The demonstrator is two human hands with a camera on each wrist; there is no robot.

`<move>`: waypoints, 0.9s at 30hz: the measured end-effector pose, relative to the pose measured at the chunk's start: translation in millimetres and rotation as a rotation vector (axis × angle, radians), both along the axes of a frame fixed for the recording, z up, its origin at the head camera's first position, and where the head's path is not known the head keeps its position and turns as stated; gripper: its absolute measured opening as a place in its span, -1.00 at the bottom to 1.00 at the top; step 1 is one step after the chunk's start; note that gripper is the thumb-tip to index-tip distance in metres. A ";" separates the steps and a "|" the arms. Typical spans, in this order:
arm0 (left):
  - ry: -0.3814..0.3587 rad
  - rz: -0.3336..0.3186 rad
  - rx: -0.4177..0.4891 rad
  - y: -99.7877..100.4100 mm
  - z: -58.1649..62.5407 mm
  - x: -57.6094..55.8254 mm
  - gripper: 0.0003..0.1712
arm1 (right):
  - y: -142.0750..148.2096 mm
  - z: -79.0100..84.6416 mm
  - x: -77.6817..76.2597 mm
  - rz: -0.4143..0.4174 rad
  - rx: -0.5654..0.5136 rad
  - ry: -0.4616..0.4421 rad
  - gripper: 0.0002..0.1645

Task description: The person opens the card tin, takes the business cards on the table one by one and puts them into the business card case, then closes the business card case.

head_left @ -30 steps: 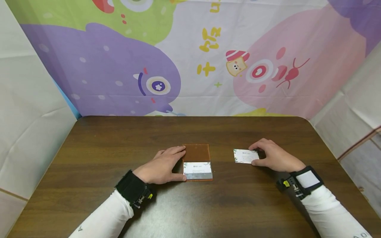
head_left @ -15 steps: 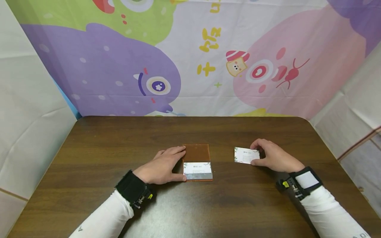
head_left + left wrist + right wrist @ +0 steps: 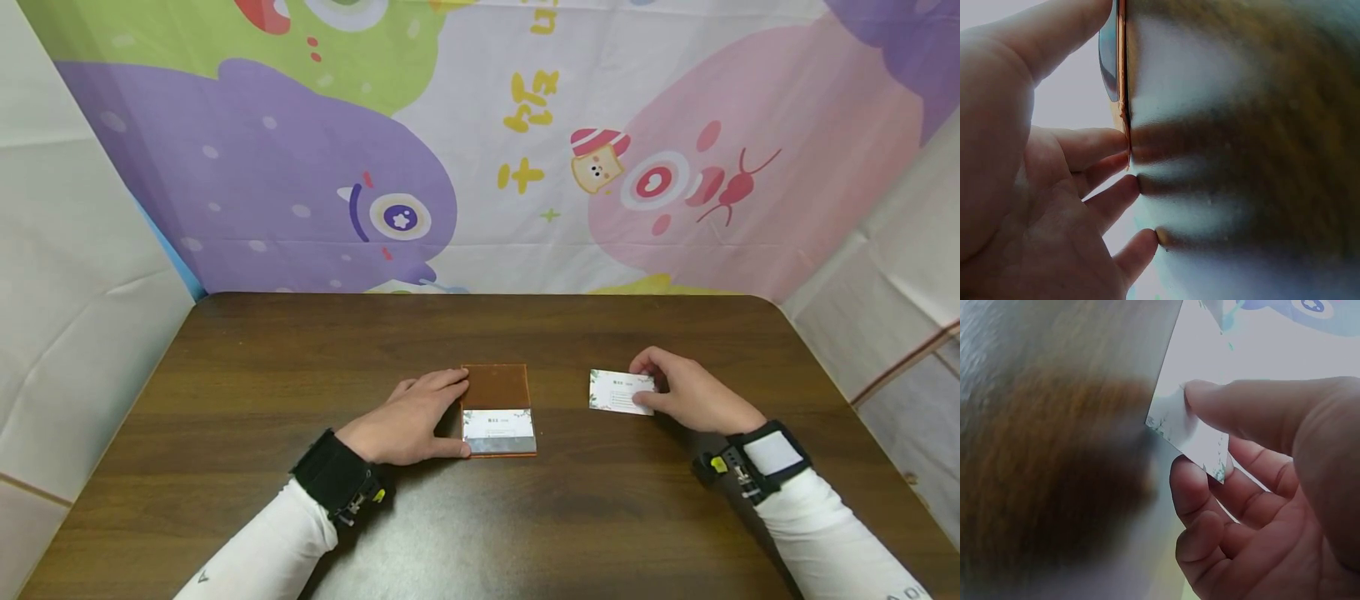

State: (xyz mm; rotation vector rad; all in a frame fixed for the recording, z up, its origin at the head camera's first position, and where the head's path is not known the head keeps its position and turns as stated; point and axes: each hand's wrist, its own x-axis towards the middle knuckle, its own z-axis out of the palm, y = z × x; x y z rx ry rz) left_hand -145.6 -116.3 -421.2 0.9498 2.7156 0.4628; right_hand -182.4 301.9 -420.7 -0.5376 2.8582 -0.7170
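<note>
A brown card holder (image 3: 495,386) lies open on the table in the head view, with a white business card (image 3: 498,421) in its lower pocket behind a clear strip. My left hand (image 3: 401,429) rests at the holder's left edge. Its fingers touch the upper left side and its thumb the lower left corner; the left wrist view shows the holder's thin edge (image 3: 1122,94) against the fingers. To the right, my right hand (image 3: 693,396) pinches a second printed business card (image 3: 615,390) by its right end. In the right wrist view the thumb lies on the card's face.
The dark wooden table (image 3: 525,525) spreads around both hands. At its far edge hangs a cartoon-printed cloth (image 3: 480,167), with pale cloth walls (image 3: 90,250) to the sides. Each wrist carries a strapped black camera band (image 3: 333,471).
My right hand has slid its thumb onto the card's face and now pinches it, the card lying slightly turned and a little higher in view. The left hand and card holder stay put.
</note>
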 end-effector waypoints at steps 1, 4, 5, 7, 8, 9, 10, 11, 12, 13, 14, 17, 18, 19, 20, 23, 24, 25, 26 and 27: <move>-0.002 0.000 0.000 0.0 0.1 0.1 0.08 | -0.4 0.2 -0.1 0.004 -0.005 0.005 -0.66; -0.005 0.000 0.001 0.0 -0.3 0.0 0.07 | -1.7 1.6 -0.4 0.018 -0.018 0.027 -0.76; -0.006 0.000 0.002 0.2 -0.1 0.0 0.07 | -2.0 2.1 -0.7 0.022 -0.022 0.033 -0.79; -0.008 -0.001 0.000 0.2 0.3 0.1 0.07 | -3.0 3.1 -1.1 0.025 -0.025 0.046 -0.83; -0.009 -0.002 0.001 0.2 0.5 0.2 0.07 | -3.7 3.9 -1.2 0.025 -0.026 0.049 -0.84; -0.007 -0.003 0.001 0.3 0.9 0.4 0.06 | -4.3 4.5 -1.4 0.027 -0.028 0.051 -0.85; -0.008 -0.004 0.000 0.4 1.5 0.6 0.06 | -4.7 5.2 -1.4 0.028 -0.030 0.053 -0.85; -0.008 -0.005 -0.002 0.4 1.8 0.7 0.06 | -5.3 6.1 -1.3 0.029 -0.033 0.054 -0.85; -0.007 -0.005 -0.005 0.4 2.0 0.8 0.06 | -5.9 6.9 -1.1 0.030 -0.034 0.057 -0.85; -0.010 -0.004 -0.008 0.4 2.2 0.9 0.06 | -6.6 7.6 -1.0 0.031 -0.036 0.057 -0.85; -0.009 -0.005 -0.008 0.4 2.5 1.1 0.06 | -7.4 8.7 -0.8 0.033 -0.037 0.059 -0.85; -0.009 -0.004 -0.009 0.2 2.8 1.3 0.06 | -9.7 11.0 -0.7 0.033 -0.038 0.062 -0.84; -0.011 -0.002 -0.011 0.2 2.7 1.2 0.06 | -10.4 11.6 -1.0 0.034 -0.038 0.063 -0.84; -0.012 0.000 -0.013 0.3 2.6 1.2 0.07 | -11.1 12.0 -1.4 0.034 -0.039 0.064 -0.84; -0.013 0.002 -0.014 0.3 2.6 1.1 0.07 | -11.8 12.6 -1.7 0.035 -0.039 0.067 -0.84; -0.014 0.006 -0.014 0.6 2.1 0.6 0.07 | -13.3 12.9 -3.2 0.036 -0.043 0.075 -0.84; -0.013 0.006 -0.015 0.7 2.1 0.4 0.07 | -13.9 13.1 -3.7 0.037 -0.044 0.080 -0.84; -0.012 0.006 -0.016 0.7 2.0 0.4 0.08 | -14.6 13.4 -4.1 0.038 -0.045 0.085 -0.84; -0.012 0.006 -0.017 0.8 2.1 0.4 0.08 | -15.3 13.9 -4.4 0.038 -0.047 0.087 -0.84; -0.010 0.005 -0.017 0.7 2.0 0.5 0.08 | -16.1 14.4 -4.7 0.039 -0.050 0.088 -0.84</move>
